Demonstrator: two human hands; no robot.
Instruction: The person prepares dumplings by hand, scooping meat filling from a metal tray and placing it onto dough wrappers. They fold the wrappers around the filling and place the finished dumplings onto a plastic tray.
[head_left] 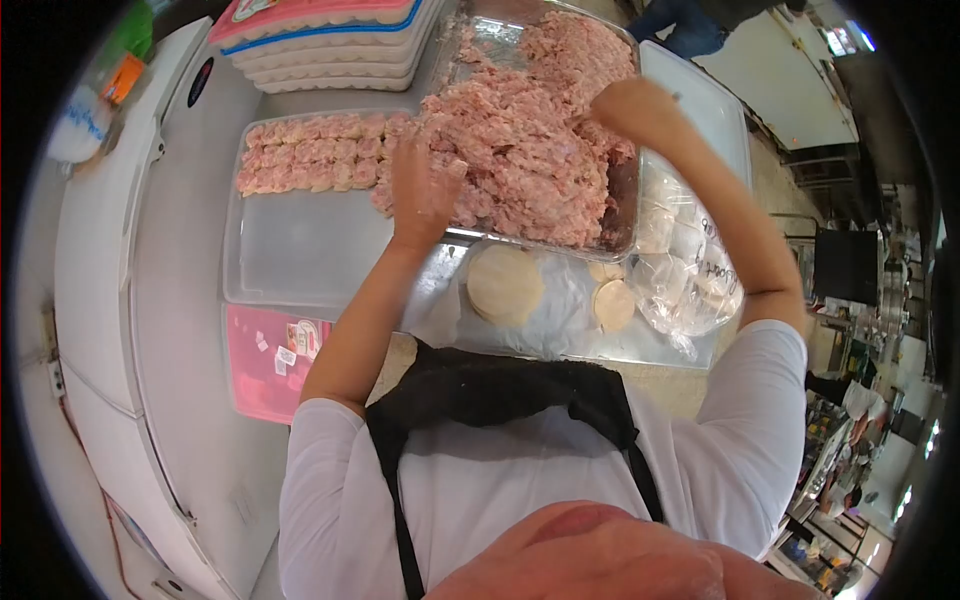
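On the smooth grey desk (185, 240) there are stacked boxes (335, 62), a pale tray (300, 250) and a pink lid (262, 375). A shiny metal surface (432, 290) carries a clear bag (685, 275).

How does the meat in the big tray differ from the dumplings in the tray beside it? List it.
The dumplings are small, separate pieces in neat rows; the meat is a loose, uneven heap.
The dumplings take up only the far part of their tray, leaving the near part bare; the meat covers most of its tray.
Both look pink, though the dumplings also show pale yellowish edges.
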